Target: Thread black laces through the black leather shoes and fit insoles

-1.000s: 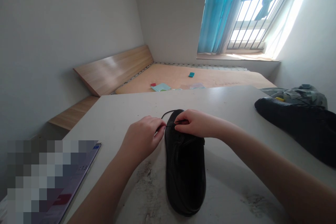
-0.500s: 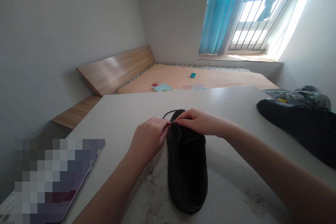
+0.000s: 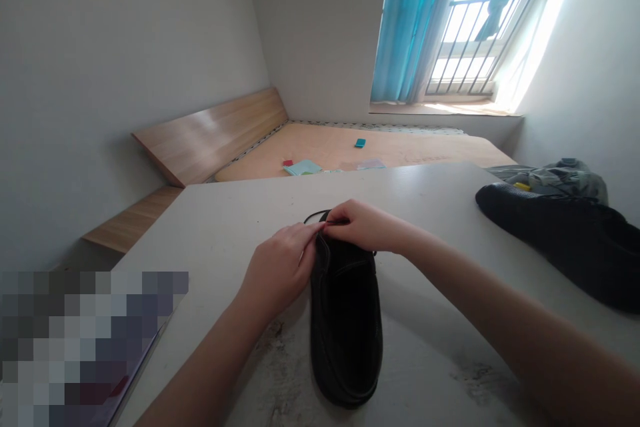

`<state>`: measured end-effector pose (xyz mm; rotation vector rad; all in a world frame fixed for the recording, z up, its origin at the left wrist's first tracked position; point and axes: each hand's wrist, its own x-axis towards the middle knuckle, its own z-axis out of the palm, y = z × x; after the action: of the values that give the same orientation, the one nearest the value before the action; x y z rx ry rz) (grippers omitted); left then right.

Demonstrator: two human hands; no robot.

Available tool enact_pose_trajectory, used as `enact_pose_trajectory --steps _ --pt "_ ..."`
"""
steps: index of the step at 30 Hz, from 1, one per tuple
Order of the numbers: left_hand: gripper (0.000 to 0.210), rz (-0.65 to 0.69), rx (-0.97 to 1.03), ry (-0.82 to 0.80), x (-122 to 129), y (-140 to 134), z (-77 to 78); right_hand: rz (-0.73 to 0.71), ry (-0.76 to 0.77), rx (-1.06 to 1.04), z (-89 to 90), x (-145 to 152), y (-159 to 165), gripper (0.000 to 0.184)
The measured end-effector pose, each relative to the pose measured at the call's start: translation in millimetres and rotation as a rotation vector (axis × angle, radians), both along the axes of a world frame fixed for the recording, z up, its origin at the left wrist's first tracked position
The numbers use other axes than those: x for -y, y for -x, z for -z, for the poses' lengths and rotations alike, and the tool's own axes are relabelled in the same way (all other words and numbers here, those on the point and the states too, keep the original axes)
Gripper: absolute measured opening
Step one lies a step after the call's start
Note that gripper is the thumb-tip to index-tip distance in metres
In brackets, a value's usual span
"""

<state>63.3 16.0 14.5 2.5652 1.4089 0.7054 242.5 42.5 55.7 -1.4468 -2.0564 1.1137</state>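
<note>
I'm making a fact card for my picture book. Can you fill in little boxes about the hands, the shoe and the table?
left hand: pinches the lace at the shoe's far end
right hand: pinches the same lace, fingertips meeting the left hand's
shoe: black, lying on the table
table: white, scuffed near the shoe
other things: dark bag at right, blue curtain by the window

Closer together now: left hand (image 3: 280, 270) and right hand (image 3: 367, 227), fingertips meeting over black lace (image 3: 314, 216) at shoe (image 3: 346, 320) top, gap from a second ago gone.
</note>
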Motion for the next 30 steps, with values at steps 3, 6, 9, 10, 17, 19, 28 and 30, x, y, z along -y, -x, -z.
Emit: enact_pose_trajectory --steps 3,6,9,10,17,19,28,30 --pt "0.037 0.007 0.133 0.174 1.0 -3.5 -0.8 0.009 0.053 -0.248 -6.8 -9.2 -10.8 0.02" --pt "0.038 0.003 0.261 0.286 0.7 -6.0 0.6 0.013 0.053 -0.484 -25.4 -14.2 -25.5 0.024" --pt "0.035 0.005 0.348 0.343 -1.2 -6.8 2.3 -0.007 0.082 -0.776 -51.3 -8.1 -42.6 0.025" --pt "0.032 0.01 0.371 0.37 -2.3 -6.4 2.4 -0.013 0.093 -0.879 -59.9 -3.6 -47.5 0.027" --pt "0.035 0.177 0.347 0.463 -9.8 9.3 -1.5 -0.065 0.08 -0.954 -85.4 25.3 -54.5 0.037" --pt "0.041 0.157 0.219 0.422 -10.4 13.3 0.6 -0.14 0.126 -0.932 -79.4 25.0 -49.9 0.032" --pt "0.034 -0.199 -0.209 -0.086 -39.7 16.5 25.0 -0.257 0.209 -0.854 -56.5 21.6 -30.5 0.018" --pt "0.038 -0.25 -0.176 -0.134 -43.4 14.6 27.0 -0.278 0.203 -0.828 -55.4 22.8 -29.3 0.017"
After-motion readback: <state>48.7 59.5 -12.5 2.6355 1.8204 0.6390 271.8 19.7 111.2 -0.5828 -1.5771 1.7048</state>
